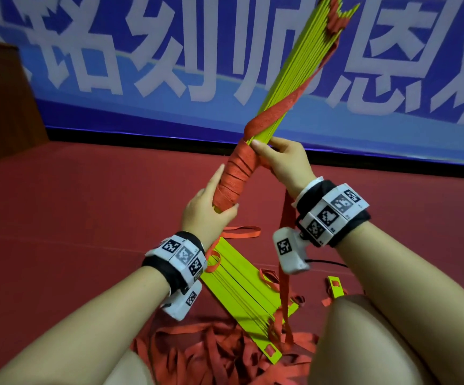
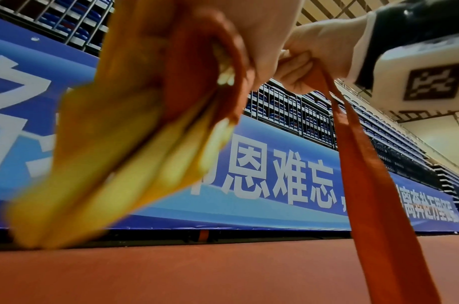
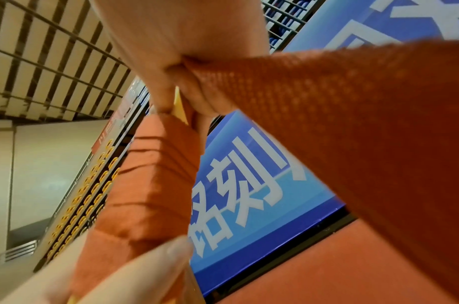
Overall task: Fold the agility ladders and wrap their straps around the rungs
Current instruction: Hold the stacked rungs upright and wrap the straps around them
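Head view: bundle of yellow rungs [image 1: 292, 79] held up, slanting toward far right. Left hand [image 1: 208, 209] curls round its wrapped near end, likely as an anchor so the stack stays square. Right hand [image 1: 283, 159] pinches the red strap [image 1: 283, 262] at the top of the coil [image 1: 236, 173], thumb on the rungs, probably keeping tension for the next turn. Second ladder [image 1: 242, 290] lies flat on the red floor [image 1: 86, 218] among loose webbing, not yet wrapped. Blue banner [image 1: 169, 51] shows large white Chinese characters, cropped.

Left wrist view: rungs [image 2: 119, 154] blurred, close; strap [image 2: 374, 185] hangs from right hand [image 2: 314, 53]. Banner [image 2: 275, 174] reads "恩难忘".

Right wrist view: fingers [image 3: 210, 98] clamp the strap [image 3: 353, 133] above the coil [image 3: 150, 181]. Banner [image 3: 249, 195] shows "铭刻".
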A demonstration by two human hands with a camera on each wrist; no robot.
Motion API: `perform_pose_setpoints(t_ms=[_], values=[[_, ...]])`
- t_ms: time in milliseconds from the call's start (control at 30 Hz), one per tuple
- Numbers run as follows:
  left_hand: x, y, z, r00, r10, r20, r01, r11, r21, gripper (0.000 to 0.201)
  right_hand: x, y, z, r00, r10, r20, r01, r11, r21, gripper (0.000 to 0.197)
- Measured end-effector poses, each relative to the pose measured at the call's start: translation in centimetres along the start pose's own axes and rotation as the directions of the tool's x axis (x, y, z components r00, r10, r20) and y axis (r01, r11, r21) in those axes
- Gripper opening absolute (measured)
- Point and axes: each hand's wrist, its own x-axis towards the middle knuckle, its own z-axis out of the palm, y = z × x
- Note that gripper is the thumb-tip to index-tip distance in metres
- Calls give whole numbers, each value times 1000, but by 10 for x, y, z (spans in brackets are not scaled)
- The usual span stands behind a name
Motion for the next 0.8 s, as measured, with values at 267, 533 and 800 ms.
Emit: perform_pose_setpoints(t_ms=[267,533,800], values=[[-3,11,3,998,22,-50,-9,968,249,70,-5,4,24,985,47,-166,-41,998,39,37],[-18,16,6,987,158,-35,-150,975,166,71,0,13,16,952,134,-275,-97,985,144,24],[-12,23,-6,893,-120,435,352,788,-505,34,-6,2,-4,992,88,-89,-57,948,312,8]])
